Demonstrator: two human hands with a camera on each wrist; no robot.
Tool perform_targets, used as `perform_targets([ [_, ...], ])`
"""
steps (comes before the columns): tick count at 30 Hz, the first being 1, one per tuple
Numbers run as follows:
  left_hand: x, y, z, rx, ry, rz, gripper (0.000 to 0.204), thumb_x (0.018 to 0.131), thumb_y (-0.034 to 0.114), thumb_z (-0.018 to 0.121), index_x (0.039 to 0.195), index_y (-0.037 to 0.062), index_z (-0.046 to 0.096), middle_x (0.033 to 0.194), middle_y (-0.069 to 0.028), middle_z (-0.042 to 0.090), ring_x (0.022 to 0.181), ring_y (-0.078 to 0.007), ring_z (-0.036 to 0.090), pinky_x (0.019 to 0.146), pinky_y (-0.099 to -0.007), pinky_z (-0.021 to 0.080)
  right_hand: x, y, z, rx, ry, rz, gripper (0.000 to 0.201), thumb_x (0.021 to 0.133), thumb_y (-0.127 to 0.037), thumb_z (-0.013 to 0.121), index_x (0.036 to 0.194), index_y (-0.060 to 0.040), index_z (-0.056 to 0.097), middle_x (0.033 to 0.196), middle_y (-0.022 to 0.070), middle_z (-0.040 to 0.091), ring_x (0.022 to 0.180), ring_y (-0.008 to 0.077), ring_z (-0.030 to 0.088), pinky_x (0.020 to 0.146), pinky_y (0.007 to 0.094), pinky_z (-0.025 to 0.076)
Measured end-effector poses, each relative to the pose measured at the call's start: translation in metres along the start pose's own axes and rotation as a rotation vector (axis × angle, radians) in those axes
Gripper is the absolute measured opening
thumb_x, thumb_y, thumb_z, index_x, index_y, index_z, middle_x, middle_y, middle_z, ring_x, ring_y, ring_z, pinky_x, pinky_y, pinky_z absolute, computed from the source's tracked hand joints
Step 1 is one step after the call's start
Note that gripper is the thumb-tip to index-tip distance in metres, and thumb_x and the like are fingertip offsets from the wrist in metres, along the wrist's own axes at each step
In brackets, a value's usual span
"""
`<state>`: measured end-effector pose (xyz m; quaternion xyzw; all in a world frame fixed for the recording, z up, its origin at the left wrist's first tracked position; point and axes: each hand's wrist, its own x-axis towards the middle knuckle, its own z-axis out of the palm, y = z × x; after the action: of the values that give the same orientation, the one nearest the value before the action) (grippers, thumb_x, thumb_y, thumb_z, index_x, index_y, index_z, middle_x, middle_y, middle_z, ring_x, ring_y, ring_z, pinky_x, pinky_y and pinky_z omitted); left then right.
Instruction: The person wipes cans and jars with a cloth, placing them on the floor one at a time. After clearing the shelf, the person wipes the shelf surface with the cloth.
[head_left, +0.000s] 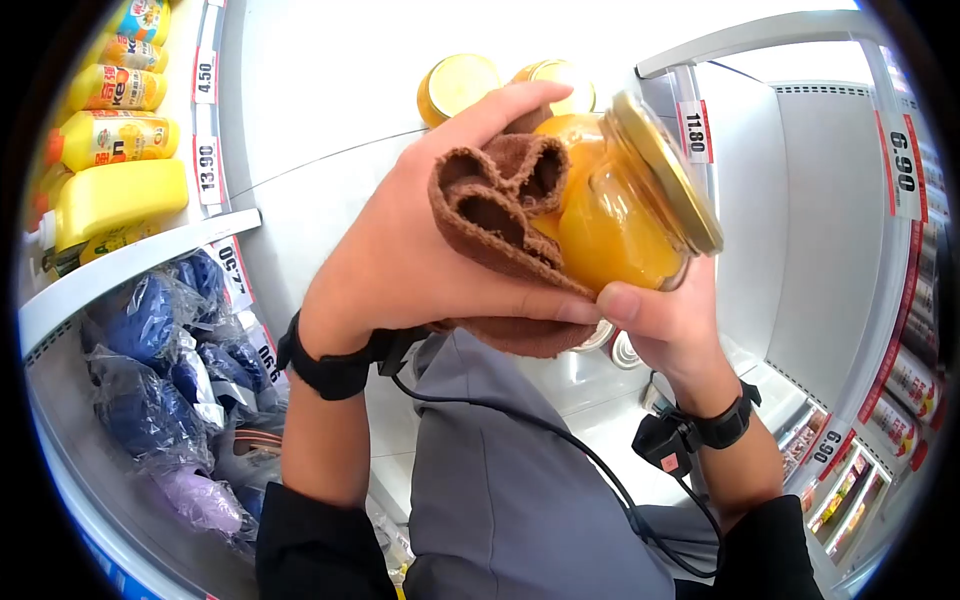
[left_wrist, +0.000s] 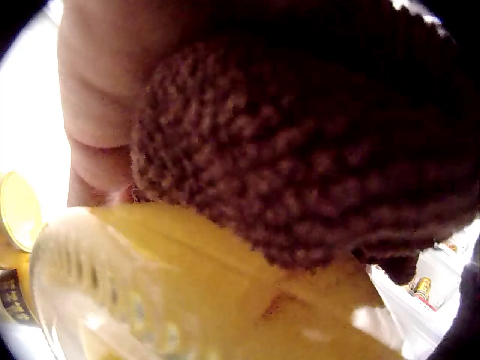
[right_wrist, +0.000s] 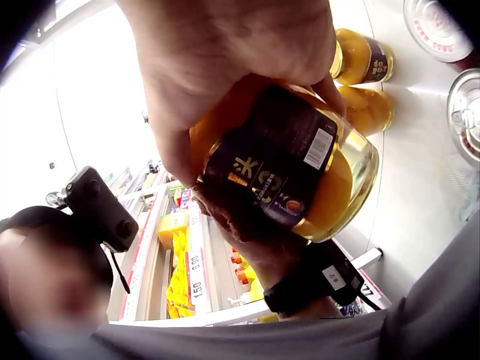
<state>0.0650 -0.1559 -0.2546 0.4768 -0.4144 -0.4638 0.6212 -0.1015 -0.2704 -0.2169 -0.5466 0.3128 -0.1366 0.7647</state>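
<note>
A glass jar of yellow-orange fruit (head_left: 615, 215) with a gold lid is held tilted between both hands. Its dark label (right_wrist: 274, 161) faces the right wrist view. The left hand (head_left: 420, 230) grips a folded brown cloth (head_left: 500, 200) and presses it against the jar's side; in the left wrist view the cloth (left_wrist: 247, 150) lies on the glass (left_wrist: 187, 285). The right hand (head_left: 675, 310) holds the jar from the other side, thumb near the left thumb; in the right wrist view this hand (right_wrist: 232, 45) curls its fingers round the jar.
Two similar jars with gold lids (head_left: 465, 85) stand on the white surface beyond the hands. Yellow bottles (head_left: 120, 140) and plastic-wrapped blue items (head_left: 150, 320) fill shelves at left. A white shelf unit (head_left: 825, 200) stands at right. Cans (right_wrist: 439, 30) stand below the hands.
</note>
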Motion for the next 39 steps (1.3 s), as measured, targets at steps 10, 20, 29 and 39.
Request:
perform_targets([
  [10,-0.014,-0.008,0.012,-0.281,0.156,-0.118,0.095,0.062,0.018,0.093,0.141,0.0033,0.043,0.13,-0.0103,0.055,0.119,-0.018,0.053,0.102,-0.031,0.042,0.0,0.004,-0.011,-0.437,-0.154,-0.126,0.095,0.055,-0.017,0.092,0.134,-0.0009,0.041,0.125,0.011,0.058,0.116,0.0195,0.057,0.101,0.035,0.045],
  [20,-0.053,0.012,0.004,0.473,0.257,0.055,0.108,0.053,0.031,0.097,0.14,-0.0033,0.042,0.138,-0.017,0.051,0.127,-0.0269,0.051,0.109,-0.0361,0.039,0.012,0.036,0.021,-0.585,-0.146,-0.429,0.095,0.054,-0.02,0.091,0.133,-0.0002,0.041,0.127,0.0178,0.052,0.116,0.0326,0.055,0.097,0.0397,0.046],
  [29,-0.068,0.03,0.022,0.881,0.552,-0.109,0.087,0.058,0.027,0.092,0.132,0.0027,0.053,0.121,-0.0183,0.058,0.105,-0.0301,0.061,0.09,-0.0376,0.051,0.031,0.059,0.048,-0.806,-0.282,-0.57,0.085,0.059,-0.013,0.081,0.133,0.0017,0.042,0.128,0.0241,0.047,0.114,0.0438,0.05,0.096,0.0451,0.046],
  [39,-0.084,-0.006,-0.012,0.771,0.638,-0.418,0.063,0.06,0.026,0.092,0.111,0.0022,0.062,0.108,-0.0146,0.058,0.095,-0.0272,0.064,0.083,-0.0354,0.052,0.052,0.113,0.068,-0.789,-0.433,-0.571,0.089,0.06,-0.027,0.086,0.134,-0.0004,0.043,0.127,0.0224,0.047,0.116,0.0425,0.049,0.098,0.0468,0.044],
])
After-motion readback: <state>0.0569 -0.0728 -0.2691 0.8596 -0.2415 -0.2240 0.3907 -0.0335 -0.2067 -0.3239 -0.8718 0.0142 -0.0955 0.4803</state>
